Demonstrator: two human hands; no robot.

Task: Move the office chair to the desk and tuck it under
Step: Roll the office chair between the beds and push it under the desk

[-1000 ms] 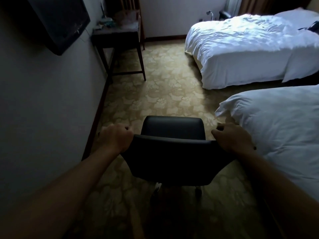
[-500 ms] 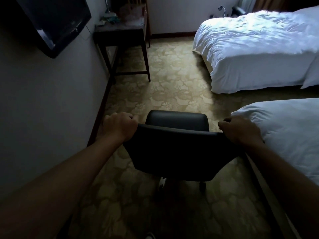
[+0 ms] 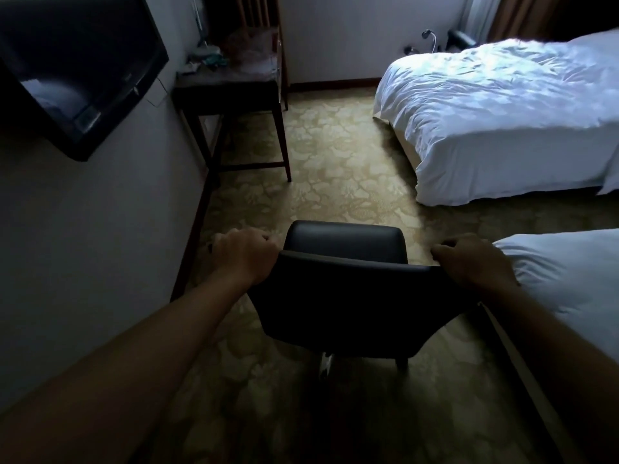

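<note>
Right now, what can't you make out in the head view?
- Chair base: hidden by the backrest, in deep shadow; only one caster shows.
- Fingers of left hand and right hand: tips curl over the backrest's top edge, out of sight.
- Clutter on the desk: too dim and small to identify.
- Near bed: cut off by the right edge.
- TV: cut off by the left and top edges.

Hotel-type bedroom: two beds with rumpled white duvets (image 3: 502, 118) and (image 3: 569, 279), black flat-screen TV (image 3: 77, 72) wall-mounted, dark wooden table (image 3: 227, 92) against wall, beige floral-patterned carpet (image 3: 335, 175).
</note>
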